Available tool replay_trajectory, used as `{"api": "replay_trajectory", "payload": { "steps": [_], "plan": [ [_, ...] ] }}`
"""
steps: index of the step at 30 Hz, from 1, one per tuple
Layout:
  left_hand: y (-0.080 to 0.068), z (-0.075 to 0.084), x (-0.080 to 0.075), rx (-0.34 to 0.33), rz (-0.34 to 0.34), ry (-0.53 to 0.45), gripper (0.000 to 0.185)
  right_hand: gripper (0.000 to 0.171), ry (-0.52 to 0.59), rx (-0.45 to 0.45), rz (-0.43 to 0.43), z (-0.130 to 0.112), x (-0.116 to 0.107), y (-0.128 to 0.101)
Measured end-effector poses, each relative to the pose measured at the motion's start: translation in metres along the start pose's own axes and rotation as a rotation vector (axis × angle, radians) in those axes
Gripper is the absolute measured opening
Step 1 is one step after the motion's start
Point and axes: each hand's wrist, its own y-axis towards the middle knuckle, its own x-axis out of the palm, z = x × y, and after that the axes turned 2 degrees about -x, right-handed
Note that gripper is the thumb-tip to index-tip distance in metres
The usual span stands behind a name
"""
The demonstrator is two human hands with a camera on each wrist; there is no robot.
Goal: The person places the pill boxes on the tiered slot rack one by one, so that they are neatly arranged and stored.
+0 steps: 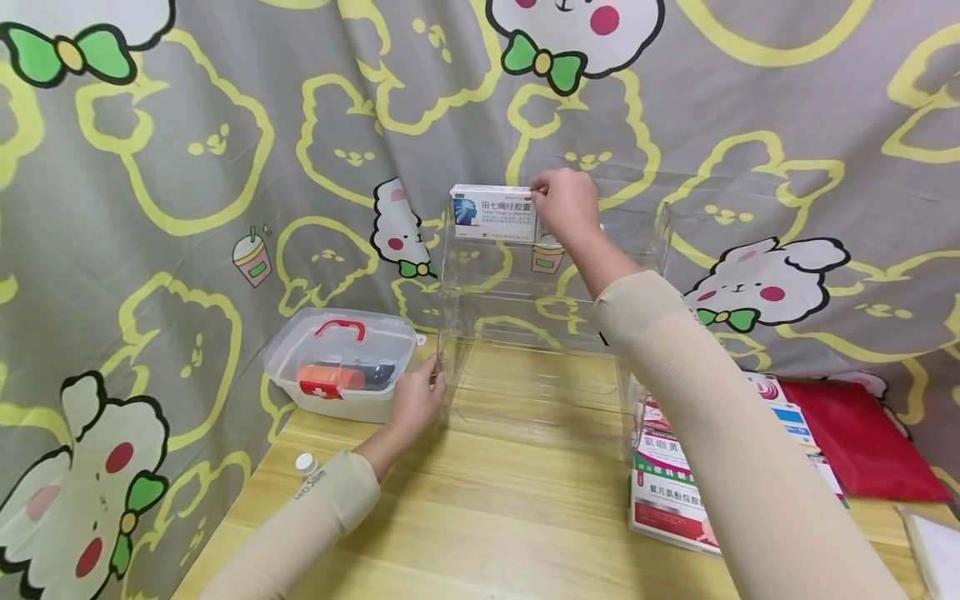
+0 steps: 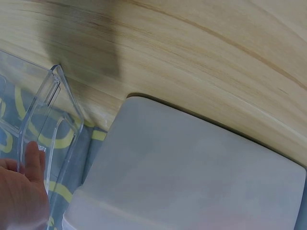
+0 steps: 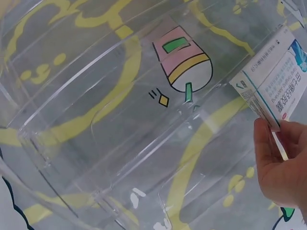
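A clear plastic tiered rack (image 1: 536, 333) stands upright on the wooden table. On its top tier, at the left end, is a white medicine box (image 1: 493, 218) with blue print and a small head picture. My right hand (image 1: 566, 204) pinches the upper right corner of this box; in the right wrist view, thumb and fingers (image 3: 265, 143) meet at the end of the box (image 3: 276, 84). Lower down, my left hand (image 1: 416, 402) grips the rack's left side edge, and the left wrist view has its fingers (image 2: 32, 163) against the clear side panel (image 2: 53, 115).
A translucent first-aid case (image 1: 341, 358) with a red handle sits left of the rack. A small white-capped bottle (image 1: 306, 463) is near the left sleeve. Several medicine boxes (image 1: 667, 492) are stacked at right, partly behind my right arm, beside a red pouch (image 1: 862, 437). A patterned curtain (image 1: 322, 208) hangs behind.
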Motion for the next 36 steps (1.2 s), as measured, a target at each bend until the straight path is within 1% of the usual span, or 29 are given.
{"api": "replay_trajectory", "payload": {
  "steps": [5, 10, 14, 17, 20, 24, 27, 30, 33, 36],
  "plan": [
    [-0.002, 0.002, 0.003, -0.030, -0.020, -0.010, 0.024, 0.033, -0.027, -0.018, -0.024, 0.002, -0.009, -0.008],
    [-0.003, 0.004, 0.005, -0.030, 0.000, -0.003, 0.025, 0.041, -0.041, -0.033, -0.028, 0.003, -0.028, -0.019],
    [-0.005, 0.004, 0.004, -0.040, 0.009, -0.006, 0.026, 0.043, -0.027, -0.025, -0.022, 0.013, -0.044, -0.028],
    [-0.007, 0.004, 0.003, -0.071, -0.004, -0.016, 0.027, 0.041, -0.019, -0.008, -0.037, 0.027, -0.052, -0.037],
    [-0.008, 0.004, 0.001, -0.086, -0.014, -0.027, 0.028, 0.041, -0.027, 0.007, -0.055, 0.044, -0.062, -0.049],
    [-0.005, 0.007, 0.000, -0.094, -0.025, -0.046, 0.031, 0.041, -0.038, 0.014, -0.057, 0.066, -0.080, -0.067],
    [-0.003, 0.009, -0.001, -0.126, -0.034, -0.048, 0.033, 0.042, -0.056, 0.023, -0.072, 0.082, -0.093, -0.080],
    [-0.002, 0.011, -0.004, -0.150, -0.041, -0.043, 0.034, 0.044, -0.088, 0.051, -0.089, 0.100, -0.104, -0.091],
    [-0.002, 0.012, -0.007, -0.159, -0.051, -0.042, 0.035, 0.046, -0.108, 0.095, -0.100, 0.119, -0.109, -0.104],
    [-0.001, 0.013, -0.009, -0.155, -0.055, -0.029, 0.034, 0.046, -0.094, 0.133, -0.118, 0.139, -0.107, -0.118]
  ]
}}
